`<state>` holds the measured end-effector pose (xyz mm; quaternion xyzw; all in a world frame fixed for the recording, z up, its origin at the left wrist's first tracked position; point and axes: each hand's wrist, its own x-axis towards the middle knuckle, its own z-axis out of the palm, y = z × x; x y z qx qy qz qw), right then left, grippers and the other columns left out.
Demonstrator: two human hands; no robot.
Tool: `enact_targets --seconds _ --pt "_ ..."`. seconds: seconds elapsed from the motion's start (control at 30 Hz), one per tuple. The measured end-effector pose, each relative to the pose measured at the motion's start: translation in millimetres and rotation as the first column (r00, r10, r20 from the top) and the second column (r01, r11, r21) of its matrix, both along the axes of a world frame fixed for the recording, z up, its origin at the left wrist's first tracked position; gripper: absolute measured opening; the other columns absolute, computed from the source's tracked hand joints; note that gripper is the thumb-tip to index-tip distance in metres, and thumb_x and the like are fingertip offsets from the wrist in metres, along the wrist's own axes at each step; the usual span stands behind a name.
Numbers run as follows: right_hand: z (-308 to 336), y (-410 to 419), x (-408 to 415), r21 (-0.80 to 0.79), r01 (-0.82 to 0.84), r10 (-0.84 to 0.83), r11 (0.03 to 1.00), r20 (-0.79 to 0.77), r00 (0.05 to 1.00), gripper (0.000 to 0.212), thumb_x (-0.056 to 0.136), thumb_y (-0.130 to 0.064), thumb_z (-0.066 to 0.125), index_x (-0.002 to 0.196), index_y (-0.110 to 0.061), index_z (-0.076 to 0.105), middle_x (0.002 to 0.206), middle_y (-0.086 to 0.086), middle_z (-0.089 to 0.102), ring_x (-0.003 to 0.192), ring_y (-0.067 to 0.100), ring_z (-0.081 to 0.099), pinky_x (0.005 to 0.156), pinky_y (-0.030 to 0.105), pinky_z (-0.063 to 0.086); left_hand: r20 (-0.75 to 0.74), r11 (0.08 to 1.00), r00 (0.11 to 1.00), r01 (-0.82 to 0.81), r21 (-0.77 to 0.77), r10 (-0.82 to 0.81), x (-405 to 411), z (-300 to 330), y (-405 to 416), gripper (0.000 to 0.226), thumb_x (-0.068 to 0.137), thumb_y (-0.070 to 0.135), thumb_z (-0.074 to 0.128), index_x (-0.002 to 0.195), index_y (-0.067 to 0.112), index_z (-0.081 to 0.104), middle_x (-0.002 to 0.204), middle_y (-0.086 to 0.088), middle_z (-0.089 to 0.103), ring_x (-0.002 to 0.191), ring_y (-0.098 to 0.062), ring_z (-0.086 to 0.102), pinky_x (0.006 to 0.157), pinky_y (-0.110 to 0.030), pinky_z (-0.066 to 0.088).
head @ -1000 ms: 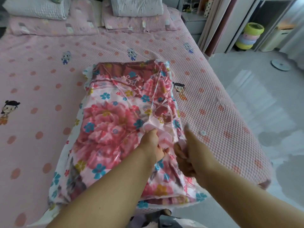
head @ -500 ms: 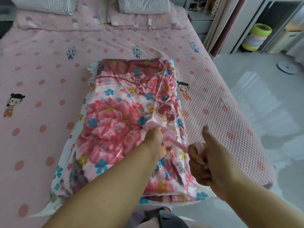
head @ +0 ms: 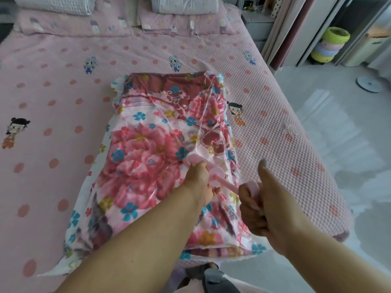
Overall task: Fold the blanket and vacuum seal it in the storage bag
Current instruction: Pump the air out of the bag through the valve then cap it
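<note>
The left hand [head: 198, 178] gripped the pink pump [head: 213, 176] on the bagged blanket [head: 148, 144] while the right hand [head: 260, 206] clutched its handle [head: 252, 187].

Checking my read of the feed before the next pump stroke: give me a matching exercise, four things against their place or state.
Things:
1. left hand
2. right hand
3. blanket
4. stacked rings

Places or states:
A. sealed inside the clear storage bag on the bed
B. on the floor beyond the bed's right side
C. grips the pump's handle, rod drawn out
D. holds the pink pump body at the bag's valve

Pairs: 1-D, 2-C, 3-A, 4-B
</note>
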<state>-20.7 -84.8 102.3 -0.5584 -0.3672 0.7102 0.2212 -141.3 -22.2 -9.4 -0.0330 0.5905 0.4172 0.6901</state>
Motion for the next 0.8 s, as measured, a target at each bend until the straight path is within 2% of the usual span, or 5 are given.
enact_targets --seconds 0.2,0.4,0.5,0.63,0.8 --pt "-35.8 39.4 -36.5 0.096 -0.042 0.028 0.995 0.143 0.989 0.071 0.094 -0.070 0.017 0.049 -0.015 0.026 0.052 0.006 0.021 0.036 0.014 0.018 0.041 0.019 0.016 -0.003 0.998 1.000 0.010 0.057 -0.009 1.1 4.3 0.7 0.035 0.098 0.017 0.028 0.064 0.016 0.038 0.052 -0.004 0.050 0.059 -0.018 0.047 0.062 -0.024 0.036" --pt "-0.2 -1.0 5.3 -0.057 -0.038 0.041 0.998 0.054 0.998 0.071 0.074 -0.081 0.021 0.052 -0.013 0.026 0.052 0.003 0.019 0.049 0.016 0.010 0.047 0.025 0.011 -0.017 1.000 1.000 0.005 -0.011 -0.005 2.9 6.8 0.1 0.020 0.097 0.026 0.035 0.097 0.021 0.055 0.110 -0.010 0.061 0.080 -0.024 0.062 0.084 -0.038 0.045" --pt "-10.4 16.7 -16.4 0.025 -0.002 -0.002 1.000 0.134 0.991 0.072 0.085 -0.078 0.016 0.052 -0.015 0.026 0.052 0.004 0.018 0.045 0.014 0.012 0.044 0.023 0.011 -0.015 1.000 1.000 -0.017 0.006 0.017 3.9 5.6 0.7 0.025 0.099 0.026 0.033 0.099 0.017 0.056 0.101 -0.012 0.067 0.087 -0.028 0.065 0.095 -0.041 0.046" --pt "-32.5 43.1 -38.6 0.071 -0.009 -0.003 0.997 0.165 0.986 0.070 0.093 -0.070 0.018 0.051 -0.016 0.027 0.053 0.005 0.021 0.036 0.013 0.018 0.040 0.016 0.016 -0.029 0.998 1.000 0.002 0.056 0.000 3.5 9.4 1.7 0.030 0.098 0.016 0.029 0.073 0.015 0.046 0.050 -0.001 0.058 0.058 -0.018 0.057 0.064 -0.026 0.044" --pt "-0.9 23.9 -4.1 -0.036 0.015 -0.014 0.999 0.023 1.000 0.069 0.088 -0.076 0.018 0.054 -0.016 0.024 0.050 0.001 0.017 0.049 0.015 0.009 0.046 0.024 0.007 -0.016 0.999 1.000 0.017 -0.032 -0.017 6.2 19.4 9.0 0.022 0.094 0.025 0.041 0.106 0.017 0.057 0.102 -0.011 0.064 0.093 -0.025 0.059 0.091 -0.040 0.045"
